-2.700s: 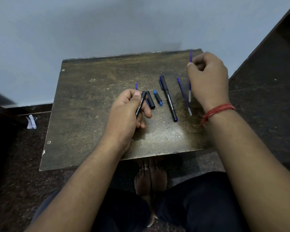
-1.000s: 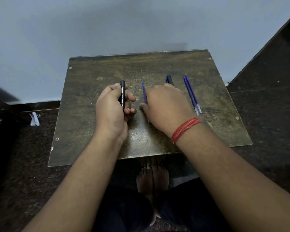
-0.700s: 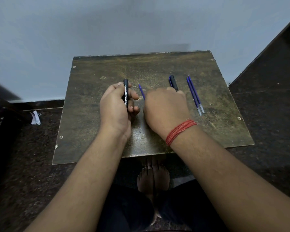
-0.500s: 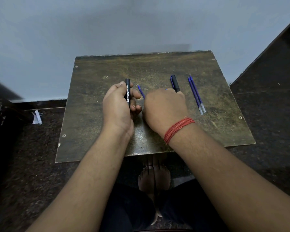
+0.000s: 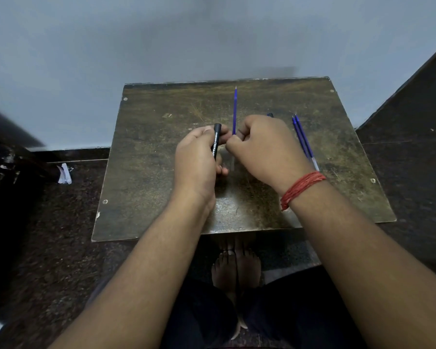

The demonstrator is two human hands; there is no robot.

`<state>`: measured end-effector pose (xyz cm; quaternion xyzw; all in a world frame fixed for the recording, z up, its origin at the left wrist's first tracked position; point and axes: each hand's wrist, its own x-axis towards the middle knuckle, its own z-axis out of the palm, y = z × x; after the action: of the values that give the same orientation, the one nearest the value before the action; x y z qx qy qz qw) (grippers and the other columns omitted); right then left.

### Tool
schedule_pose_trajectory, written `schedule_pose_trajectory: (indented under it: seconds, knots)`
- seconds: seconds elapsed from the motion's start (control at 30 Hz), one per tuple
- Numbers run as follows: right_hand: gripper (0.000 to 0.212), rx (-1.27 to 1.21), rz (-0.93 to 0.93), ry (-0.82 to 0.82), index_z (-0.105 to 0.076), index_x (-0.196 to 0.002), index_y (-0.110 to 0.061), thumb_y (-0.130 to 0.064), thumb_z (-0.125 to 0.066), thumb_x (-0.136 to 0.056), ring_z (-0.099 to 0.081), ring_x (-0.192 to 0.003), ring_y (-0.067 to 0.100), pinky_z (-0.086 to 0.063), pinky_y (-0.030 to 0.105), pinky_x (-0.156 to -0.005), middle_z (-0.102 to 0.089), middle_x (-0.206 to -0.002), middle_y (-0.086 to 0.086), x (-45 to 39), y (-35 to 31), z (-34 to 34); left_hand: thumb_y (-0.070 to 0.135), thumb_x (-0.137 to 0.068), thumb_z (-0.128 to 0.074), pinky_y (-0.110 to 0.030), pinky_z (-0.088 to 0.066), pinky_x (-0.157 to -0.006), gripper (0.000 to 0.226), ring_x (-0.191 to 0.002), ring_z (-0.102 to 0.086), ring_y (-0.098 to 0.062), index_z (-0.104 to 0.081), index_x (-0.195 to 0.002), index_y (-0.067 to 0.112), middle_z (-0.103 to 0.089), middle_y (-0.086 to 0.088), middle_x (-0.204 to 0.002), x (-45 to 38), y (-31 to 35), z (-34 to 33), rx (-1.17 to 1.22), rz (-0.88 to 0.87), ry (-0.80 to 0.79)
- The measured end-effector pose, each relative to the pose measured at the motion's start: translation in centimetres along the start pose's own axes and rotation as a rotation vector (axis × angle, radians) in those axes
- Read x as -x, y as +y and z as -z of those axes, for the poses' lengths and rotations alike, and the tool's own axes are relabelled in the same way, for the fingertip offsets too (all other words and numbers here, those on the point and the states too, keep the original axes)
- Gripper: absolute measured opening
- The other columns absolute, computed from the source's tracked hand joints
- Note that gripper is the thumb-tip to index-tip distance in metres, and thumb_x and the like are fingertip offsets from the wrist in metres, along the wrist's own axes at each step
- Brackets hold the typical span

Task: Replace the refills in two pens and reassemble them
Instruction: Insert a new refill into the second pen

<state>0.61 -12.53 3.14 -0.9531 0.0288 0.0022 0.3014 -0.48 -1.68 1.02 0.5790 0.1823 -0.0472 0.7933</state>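
My left hand (image 5: 199, 157) holds a black barrel (image 5: 216, 141) at the middle of the frame, fingers curled round it, its open end sticking up past my thumb and white lettering showing down its side. Just to the right, my right hand (image 5: 264, 147) pinches a blue refill (image 5: 234, 110) near its lower end; the refill stands nearly upright in the frame, its tip pointing toward the top edge of the surface (image 5: 149, 172). The refill's lower end is hidden behind my fingers, so I cannot tell whether it touches the barrel. The two hands sit close together, knuckles almost meeting.

Right of my right hand, two more blue refills (image 5: 303, 139) lie side by side on the surface, slanting down toward the right, their pale ends near my wrist. A dark pen end (image 5: 270, 114) peeks out above my right knuckles. A red thread band (image 5: 301, 190) wraps my right wrist. Below the surface's near edge, my bare feet (image 5: 235, 268) rest on the dark floor, and a white scrap (image 5: 64, 173) lies on the floor at left.
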Motion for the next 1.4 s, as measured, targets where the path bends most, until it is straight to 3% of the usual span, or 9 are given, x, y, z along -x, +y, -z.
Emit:
schedule_pose_trajectory:
  seconds: [0.23, 0.4, 0.5, 0.67, 0.83, 1.07, 1.4]
  knots:
    - [0.021, -0.183, -0.047, 0.002, -0.066, -0.085, -0.011, -0.031, -0.063, -0.087, -0.053, -0.057, 0.007, -0.034, 0.023, -0.048, -0.061, -0.066, -0.005, -0.5, 1.0, 0.3, 0.015, -0.1, -0.046, -0.023, -0.035, -0.039, 0.025, -0.041, -0.033, -0.008, -0.07, -0.095, 0.011, -0.076, -0.009, -0.095, 0.4, -0.2, 0.0, -0.059, -0.062, -0.035]
    - [0.02, -0.337, -0.096, 0.019, -0.068, -0.078, -0.007, -0.027, -0.067, -0.08, -0.056, -0.055, 0.013, -0.045, 0.028, -0.054, -0.07, -0.067, 0.005, -0.8, 1.7, 0.5, 0.016, -0.101, -0.044, -0.024, -0.036, -0.04, 0.026, -0.042, -0.032, -0.011, -0.069, -0.096, 0.011, -0.077, -0.007, -0.095, 0.5, -0.2, -0.2, -0.076, -0.108, -0.071]
    - [0.022, -0.469, -0.128, 0.092, -0.064, -0.075, -0.003, -0.025, -0.065, -0.076, -0.05, -0.05, 0.013, -0.04, 0.028, -0.05, -0.062, -0.058, 0.003, -1.2, 2.1, 0.7, 0.017, -0.103, -0.043, -0.023, -0.035, -0.04, 0.026, -0.041, -0.03, -0.011, -0.067, -0.095, 0.012, -0.077, -0.006, -0.096, 0.7, -0.3, -0.4, -0.092, -0.126, -0.085]
    - [0.018, -0.934, -0.243, 0.123, -0.056, -0.063, -0.014, -0.012, -0.061, -0.081, -0.044, -0.053, 0.013, -0.032, 0.027, -0.047, -0.062, -0.065, 0.004, -1.9, 2.9, 1.2, 0.017, -0.103, -0.044, -0.024, -0.034, -0.041, 0.023, -0.041, -0.029, -0.011, -0.065, -0.094, 0.012, -0.075, -0.004, -0.085, 0.7, -0.9, -0.6, -0.095, -0.088, -0.107]
    - [0.023, -1.209, -0.309, 0.08, -0.056, -0.066, -0.017, -0.006, -0.059, -0.085, -0.047, -0.052, 0.01, -0.032, 0.024, -0.046, -0.066, -0.067, 0.003, -2.2, 3.4, 1.2, 0.017, -0.103, -0.044, -0.024, -0.033, -0.04, 0.023, -0.039, -0.031, -0.01, -0.064, -0.097, 0.007, -0.073, -0.004, -0.08, 0.9, -1.2, -1.0, -0.127, -0.073, -0.14]
    - [0.021, -1.25, -0.305, 0.155, -0.056, -0.07, -0.016, -0.005, -0.06, -0.087, -0.05, -0.055, 0.01, -0.034, 0.023, -0.046, -0.069, -0.07, 0.005, -2.4, 3.8, 1.1, 0.016, -0.104, -0.044, -0.023, -0.034, -0.04, 0.023, -0.037, -0.031, -0.009, -0.064, -0.095, 0.007, -0.071, -0.005, -0.079, 1.2, -1.4, -1.2, -0.151, -0.077, -0.183]
    - [0.026, -1.047, -0.179, 0.094, -0.057, -0.062, -0.02, -0.009, -0.061, -0.086, -0.049, -0.063, 0.014, -0.036, 0.022, -0.044, -0.069, -0.075, 0.007, -1.8, 3.2, 0.8, 0.016, -0.104, -0.044, -0.023, -0.033, -0.04, 0.025, -0.037, -0.032, -0.009, -0.064, -0.093, 0.007, -0.07, -0.008, -0.08, 1.1, -1.3, -1.1, -0.123, -0.082, -0.206]
